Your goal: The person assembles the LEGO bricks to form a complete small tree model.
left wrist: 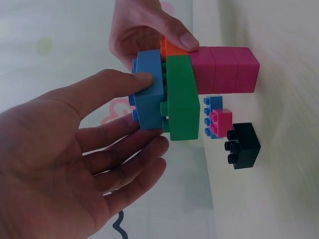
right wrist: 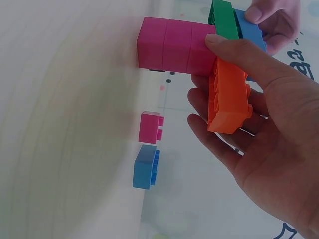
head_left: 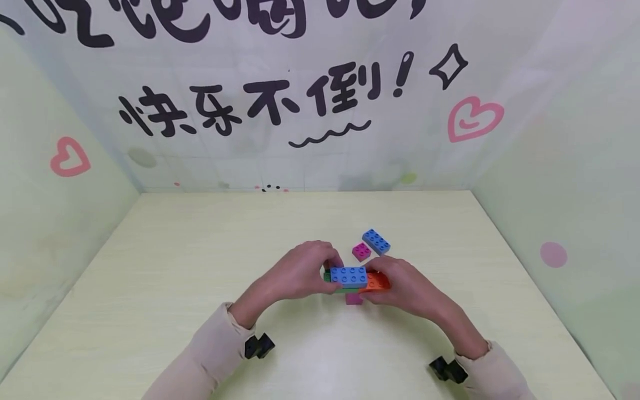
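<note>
My left hand (head_left: 307, 269) pinches a blue brick (left wrist: 148, 89) between thumb and fingers. The blue brick sits right at the studs of a green brick (left wrist: 183, 99), with a narrow gap showing between them. Green and orange (right wrist: 229, 99) bricks lie side by side across the top of a tower of three pink bricks (right wrist: 167, 45), which stands on the table (head_left: 175, 311). My right hand (head_left: 400, 280) grips the tower's upper end, its thumb on the top pink brick and its fingers behind the orange one.
Beyond the hands lie a loose blue brick (head_left: 376, 241) and a small pink brick (head_left: 361, 251). A black brick (left wrist: 243, 147) stands near them in the left wrist view. Printed walls (head_left: 300, 166) enclose the table at the back and both sides.
</note>
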The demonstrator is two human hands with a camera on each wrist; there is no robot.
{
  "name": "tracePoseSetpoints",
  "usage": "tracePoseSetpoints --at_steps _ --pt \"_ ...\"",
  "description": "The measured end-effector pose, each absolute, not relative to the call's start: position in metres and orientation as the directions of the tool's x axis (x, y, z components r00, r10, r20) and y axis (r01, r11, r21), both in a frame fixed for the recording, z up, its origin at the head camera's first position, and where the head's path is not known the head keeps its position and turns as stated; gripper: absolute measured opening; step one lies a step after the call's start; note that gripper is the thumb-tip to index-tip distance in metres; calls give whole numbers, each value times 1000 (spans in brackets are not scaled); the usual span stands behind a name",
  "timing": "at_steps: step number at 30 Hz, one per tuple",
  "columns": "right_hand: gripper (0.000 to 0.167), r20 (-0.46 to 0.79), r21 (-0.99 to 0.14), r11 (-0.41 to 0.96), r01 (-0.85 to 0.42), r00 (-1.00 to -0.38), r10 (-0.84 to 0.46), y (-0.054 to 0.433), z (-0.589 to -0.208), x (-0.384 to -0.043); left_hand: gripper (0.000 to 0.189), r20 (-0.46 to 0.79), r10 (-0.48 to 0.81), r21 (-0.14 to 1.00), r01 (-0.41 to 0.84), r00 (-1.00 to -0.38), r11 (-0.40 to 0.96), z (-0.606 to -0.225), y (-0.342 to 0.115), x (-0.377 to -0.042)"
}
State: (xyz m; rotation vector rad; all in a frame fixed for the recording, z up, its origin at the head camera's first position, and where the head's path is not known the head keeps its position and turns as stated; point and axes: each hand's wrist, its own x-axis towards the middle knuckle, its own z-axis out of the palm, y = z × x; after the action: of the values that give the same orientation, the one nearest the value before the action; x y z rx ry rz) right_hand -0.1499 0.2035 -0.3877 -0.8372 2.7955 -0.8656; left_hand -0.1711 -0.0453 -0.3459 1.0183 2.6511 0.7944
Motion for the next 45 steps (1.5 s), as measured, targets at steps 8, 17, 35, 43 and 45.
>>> tracePoseSetpoints --at_steps 8,17,35,43,45 --pt "42 72 -543 688 -482 -843 -533 203 -386 -150 35 21 675 514 587 -737 625 -344 -43 -171" --pt "39 86 -530 688 -496 -839 -538 204 -386 -150 33 43 680 493 607 -732 623 -348 -37 -169" --pt "44 236 -688 485 -540 -798 -555 215 -381 -153 33 133 645 505 611 -753 609 -365 -37 -165" --pt "35 253 -701 462 -544 -794 -552 220 -376 -154 36 134 625 509 595 -769 623 -368 -39 -163" --pt "33 245 -702 465 -539 -796 -553 220 -376 -155 37 134 620 507 591 -773 627 -367 -39 -163"
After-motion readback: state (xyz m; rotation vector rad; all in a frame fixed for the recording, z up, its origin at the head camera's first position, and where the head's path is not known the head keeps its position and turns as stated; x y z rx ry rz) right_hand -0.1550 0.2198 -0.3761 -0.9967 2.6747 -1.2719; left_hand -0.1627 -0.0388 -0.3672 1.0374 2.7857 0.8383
